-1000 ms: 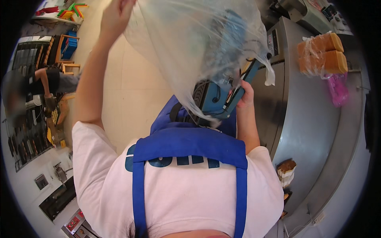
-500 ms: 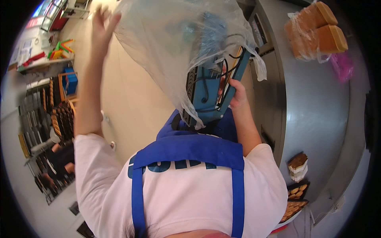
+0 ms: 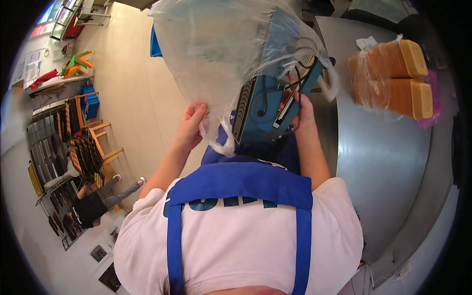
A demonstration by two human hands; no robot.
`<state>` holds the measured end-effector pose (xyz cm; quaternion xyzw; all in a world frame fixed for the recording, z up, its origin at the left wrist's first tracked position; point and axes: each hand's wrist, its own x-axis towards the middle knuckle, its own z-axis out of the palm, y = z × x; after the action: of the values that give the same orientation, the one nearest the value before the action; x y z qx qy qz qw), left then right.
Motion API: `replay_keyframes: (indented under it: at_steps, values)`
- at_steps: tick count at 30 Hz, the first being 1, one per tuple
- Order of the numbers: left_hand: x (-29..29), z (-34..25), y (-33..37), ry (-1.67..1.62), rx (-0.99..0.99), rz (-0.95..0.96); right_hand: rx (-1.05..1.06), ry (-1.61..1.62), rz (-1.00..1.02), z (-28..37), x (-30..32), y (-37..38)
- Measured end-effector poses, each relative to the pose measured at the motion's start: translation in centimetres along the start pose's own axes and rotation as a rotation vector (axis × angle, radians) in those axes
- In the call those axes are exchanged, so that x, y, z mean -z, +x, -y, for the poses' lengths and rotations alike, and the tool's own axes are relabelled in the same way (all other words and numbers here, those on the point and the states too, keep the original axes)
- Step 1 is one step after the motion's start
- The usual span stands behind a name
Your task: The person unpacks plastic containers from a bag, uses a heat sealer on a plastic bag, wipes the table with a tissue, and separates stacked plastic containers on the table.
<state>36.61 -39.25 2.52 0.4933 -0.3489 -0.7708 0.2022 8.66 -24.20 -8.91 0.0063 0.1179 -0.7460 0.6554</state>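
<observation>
I have the left hand [image 3: 191, 125] pinching the bag [image 3: 209, 54], the right hand [image 3: 305, 113] gripping the half-covered machine [image 3: 270, 101]. Bread [image 3: 386, 91] occupies the tabletop [image 3: 381, 162].

A smooth beige floor [image 3: 132, 73] stretches toward the far left. Along the right runs a steel desk [image 3: 378, 162], its top catching light, beside a pale wall [image 3: 427, 241]. At left, a dark rack [image 3: 51, 145] stands near wooden furniture [image 3: 101, 127].
</observation>
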Motion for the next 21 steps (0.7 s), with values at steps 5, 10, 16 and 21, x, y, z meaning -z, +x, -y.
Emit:
replay_keyframes:
  at_steps: [5, 10, 16, 21]
  values:
    - [-0.6, -5.7, 8.8, -0.016, -0.156, -0.202, -0.112, -0.094, -0.205, 2.8, 1.7, 1.1]
    - [-3.4, -6.5, 20.7, 0.106, -0.148, -0.051, -0.365, -0.043, -0.171, 4.1, 4.6, 2.0]
    - [-2.8, 3.5, 33.2, 0.052, 0.314, -0.174, -0.469, -0.137, -0.263, 5.2, 2.8, 0.1]
    - [-3.0, 7.4, 38.5, 0.294, 0.394, -0.264, -0.493, -0.179, -0.394, 2.1, 4.2, -4.2]
